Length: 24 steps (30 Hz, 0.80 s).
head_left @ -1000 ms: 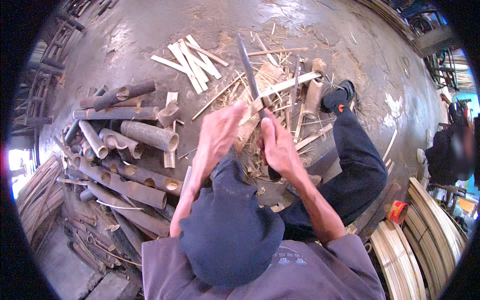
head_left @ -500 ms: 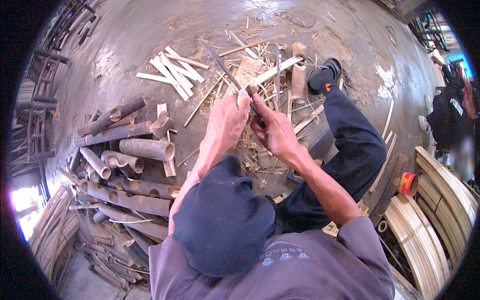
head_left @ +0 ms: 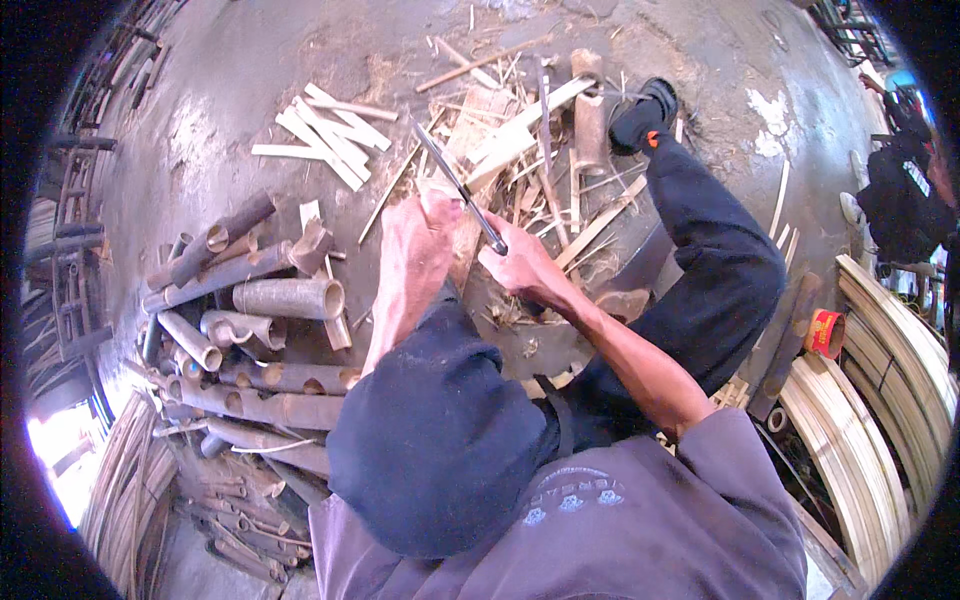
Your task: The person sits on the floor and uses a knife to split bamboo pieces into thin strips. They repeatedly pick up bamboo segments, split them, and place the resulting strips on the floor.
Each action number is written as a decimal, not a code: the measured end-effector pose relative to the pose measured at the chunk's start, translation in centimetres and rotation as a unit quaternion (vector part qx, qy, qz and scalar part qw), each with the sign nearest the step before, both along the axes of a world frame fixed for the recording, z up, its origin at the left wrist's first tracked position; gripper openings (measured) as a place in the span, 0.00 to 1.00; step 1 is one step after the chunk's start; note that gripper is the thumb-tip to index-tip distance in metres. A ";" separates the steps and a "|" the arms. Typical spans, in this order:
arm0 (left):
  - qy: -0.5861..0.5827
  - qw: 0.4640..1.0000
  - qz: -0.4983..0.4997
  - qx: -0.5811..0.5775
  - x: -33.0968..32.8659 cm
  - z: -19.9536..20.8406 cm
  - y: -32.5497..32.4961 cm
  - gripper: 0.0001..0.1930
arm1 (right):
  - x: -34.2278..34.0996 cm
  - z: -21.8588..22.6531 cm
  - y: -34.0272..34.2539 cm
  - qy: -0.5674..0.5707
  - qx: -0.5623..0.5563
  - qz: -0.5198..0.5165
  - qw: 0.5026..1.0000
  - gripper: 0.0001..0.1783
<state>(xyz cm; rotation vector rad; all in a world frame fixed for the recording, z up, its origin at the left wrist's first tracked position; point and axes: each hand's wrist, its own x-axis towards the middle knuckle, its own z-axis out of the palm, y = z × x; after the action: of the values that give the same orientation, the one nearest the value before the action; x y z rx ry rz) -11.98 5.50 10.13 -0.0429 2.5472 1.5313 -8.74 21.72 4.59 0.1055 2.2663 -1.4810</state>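
Note:
My right hand (head_left: 518, 262) is closed round the dark handle of a long narrow knife (head_left: 450, 170). Its blade slants up and to the left, passing over my left hand's fingertips. My left hand (head_left: 412, 235) is closed, its fingers pinched at the near end of a pale bamboo strip (head_left: 515, 135); glare and the blade partly hide this grip. The strip's far end lies by an upright bamboo tube (head_left: 590, 125). Below the strip is a pale wooden block (head_left: 478, 118), with shavings scattered round it.
Several split bamboo strips (head_left: 330, 140) lie at the far left. A heap of bamboo tubes (head_left: 285, 298) fills the left side. My right leg (head_left: 700, 240) stretches out to the right. Beyond it stand a red can (head_left: 824, 332) and bundled long strips (head_left: 840, 430).
My right hand has drawn nearer and the knife has slid back with it, its handle now below the left hand's fingers. My left hand has shifted slightly left. The whole view has tilted somewhat.

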 end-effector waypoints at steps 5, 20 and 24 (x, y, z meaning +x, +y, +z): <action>-0.034 0.957 0.064 0.281 2.0 0.6 -1.4 0.26 | 0.0 -3.1 -0.2 -0.050 0.004 0.016 0.999 0.30; -0.002 0.947 0.289 0.142 5.2 -4.4 -9.5 0.24 | 2.5 -9.9 -5.1 -0.028 0.027 0.070 0.997 0.19; -0.025 0.935 0.322 0.144 5.4 -4.9 -8.3 0.24 | 3.9 -9.3 -5.4 0.094 -0.053 0.042 0.993 0.18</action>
<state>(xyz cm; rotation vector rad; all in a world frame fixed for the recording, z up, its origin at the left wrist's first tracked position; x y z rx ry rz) -6.61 -2.76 5.20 -0.9461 2.3493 2.0632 -4.88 16.36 -4.71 -0.1651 2.2986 -1.6221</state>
